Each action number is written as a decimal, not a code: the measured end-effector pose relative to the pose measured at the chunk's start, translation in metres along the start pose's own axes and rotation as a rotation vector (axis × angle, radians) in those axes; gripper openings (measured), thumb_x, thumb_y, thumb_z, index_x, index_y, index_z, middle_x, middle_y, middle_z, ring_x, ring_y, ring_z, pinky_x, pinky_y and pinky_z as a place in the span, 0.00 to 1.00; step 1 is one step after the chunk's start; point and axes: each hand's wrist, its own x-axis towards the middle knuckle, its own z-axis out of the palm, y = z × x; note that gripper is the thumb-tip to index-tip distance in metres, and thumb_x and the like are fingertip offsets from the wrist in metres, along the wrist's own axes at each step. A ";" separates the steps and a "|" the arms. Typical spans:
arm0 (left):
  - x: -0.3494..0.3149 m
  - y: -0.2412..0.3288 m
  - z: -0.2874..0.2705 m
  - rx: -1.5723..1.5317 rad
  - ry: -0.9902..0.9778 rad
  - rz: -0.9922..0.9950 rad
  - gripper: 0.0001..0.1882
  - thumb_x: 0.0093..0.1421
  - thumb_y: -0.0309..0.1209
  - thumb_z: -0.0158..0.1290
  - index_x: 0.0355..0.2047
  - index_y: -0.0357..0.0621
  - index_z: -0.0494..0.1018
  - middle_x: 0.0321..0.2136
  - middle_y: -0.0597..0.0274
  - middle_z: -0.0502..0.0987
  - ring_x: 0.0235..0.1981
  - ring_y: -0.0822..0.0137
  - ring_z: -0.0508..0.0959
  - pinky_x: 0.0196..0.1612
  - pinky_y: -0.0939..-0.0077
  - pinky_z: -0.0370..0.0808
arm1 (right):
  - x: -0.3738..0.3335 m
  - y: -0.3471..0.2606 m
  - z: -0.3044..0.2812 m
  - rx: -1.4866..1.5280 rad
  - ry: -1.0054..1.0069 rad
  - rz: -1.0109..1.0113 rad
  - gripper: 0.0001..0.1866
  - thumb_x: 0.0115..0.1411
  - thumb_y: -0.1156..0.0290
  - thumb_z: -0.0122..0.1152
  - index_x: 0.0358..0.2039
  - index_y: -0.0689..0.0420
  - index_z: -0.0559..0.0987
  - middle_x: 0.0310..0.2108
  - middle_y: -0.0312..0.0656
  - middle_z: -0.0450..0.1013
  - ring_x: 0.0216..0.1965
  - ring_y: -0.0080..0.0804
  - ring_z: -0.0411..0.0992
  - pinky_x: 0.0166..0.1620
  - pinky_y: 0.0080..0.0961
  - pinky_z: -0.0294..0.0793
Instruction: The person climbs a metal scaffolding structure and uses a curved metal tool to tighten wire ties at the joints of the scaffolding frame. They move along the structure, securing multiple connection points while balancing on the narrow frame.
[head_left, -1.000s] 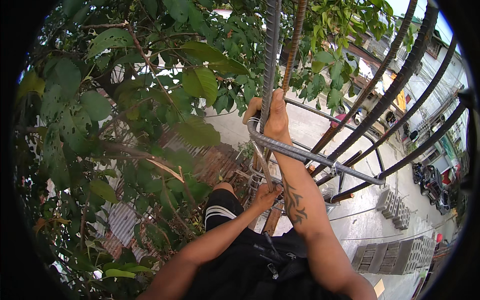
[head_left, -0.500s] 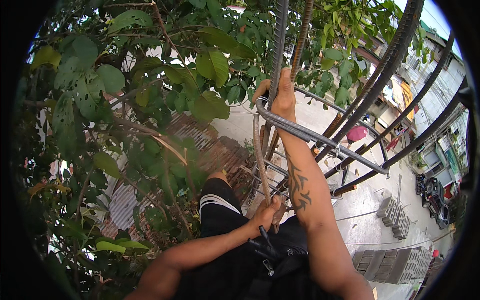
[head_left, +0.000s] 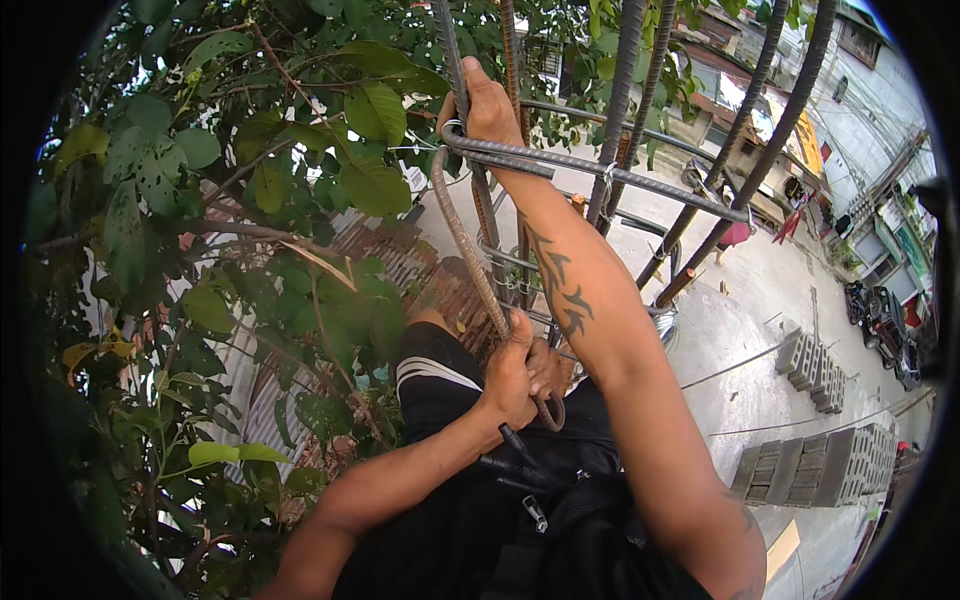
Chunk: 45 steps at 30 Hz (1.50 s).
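My left hand (head_left: 510, 372) is closed around a rusty bent steel rod (head_left: 470, 248) at the lower middle. The rod slants up to the corner of a rebar stirrup (head_left: 640, 180), and its lower end curls into a hook below my fist. My right hand (head_left: 488, 108) reaches up and grips an upright ribbed rebar (head_left: 447, 45) just above that corner, its thumb lying along the bar. Some of its fingers are hidden behind the bar. Thin tie wire (head_left: 415, 148) sticks out leftward from the corner.
More upright rebars (head_left: 745, 120) of the column cage stand to the right, tied with stirrups. Leafy branches (head_left: 200, 230) crowd the left side. Far below lie rusty corrugated roofing (head_left: 375, 255), a concrete floor (head_left: 735, 310) and stacked hollow blocks (head_left: 820, 465). A bare foot (head_left: 550, 368) shows beside my left hand.
The view has shifted, so the cage and both hands appear farther left. The rod's lower hook now shows below my left hand. Both hands keep their holds.
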 end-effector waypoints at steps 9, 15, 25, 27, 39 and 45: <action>-0.030 0.011 0.070 -0.192 -0.007 -0.041 0.36 0.55 0.67 0.38 0.04 0.55 0.51 0.02 0.70 0.53 0.06 0.71 0.57 0.19 0.75 0.59 | -0.014 0.027 0.020 -0.260 0.262 -0.238 0.17 0.66 0.58 0.38 0.40 0.56 0.73 0.17 0.53 0.65 0.23 0.52 0.66 0.29 0.44 0.62; -0.065 0.054 0.096 -0.208 -0.274 -0.088 0.27 0.59 0.57 0.45 0.22 0.44 0.65 0.18 0.61 0.66 0.23 0.65 0.69 0.31 0.67 0.69 | -0.010 0.032 0.030 -0.280 0.338 -0.244 0.21 0.66 0.55 0.36 0.35 0.59 0.73 0.17 0.54 0.63 0.23 0.53 0.64 0.29 0.46 0.60; -0.083 0.068 0.063 0.391 -0.320 0.475 0.47 0.35 0.31 0.66 0.55 0.32 0.53 0.45 0.45 0.65 0.48 0.52 0.70 0.48 0.68 0.73 | -0.017 0.014 0.013 -0.283 0.272 -0.198 0.13 0.59 0.66 0.46 0.43 0.56 0.67 0.18 0.52 0.63 0.22 0.50 0.65 0.28 0.42 0.63; -0.076 0.069 0.050 0.541 -0.302 0.508 0.41 0.41 0.26 0.64 0.54 0.33 0.55 0.49 0.46 0.65 0.49 0.54 0.70 0.47 0.69 0.71 | -0.018 0.017 0.017 -0.387 0.433 -0.470 0.19 0.59 0.73 0.49 0.52 0.50 0.67 0.18 0.50 0.64 0.21 0.50 0.65 0.26 0.42 0.63; -0.047 0.137 0.067 1.469 -0.141 1.863 0.26 0.32 0.41 0.71 0.20 0.43 0.65 0.19 0.64 0.70 0.22 0.65 0.73 0.23 0.75 0.69 | -0.007 0.034 0.013 -0.176 0.094 -0.415 0.24 0.52 0.77 0.54 0.51 0.57 0.64 0.14 0.50 0.65 0.17 0.54 0.63 0.25 0.46 0.61; -0.028 0.190 0.078 1.336 -0.036 1.764 0.18 0.60 0.33 0.50 0.15 0.38 0.65 0.11 0.63 0.67 0.13 0.75 0.69 0.16 0.81 0.67 | -0.006 0.031 0.012 -0.450 0.346 -0.660 0.31 0.50 0.78 0.57 0.56 0.58 0.61 0.16 0.49 0.64 0.19 0.50 0.64 0.25 0.42 0.62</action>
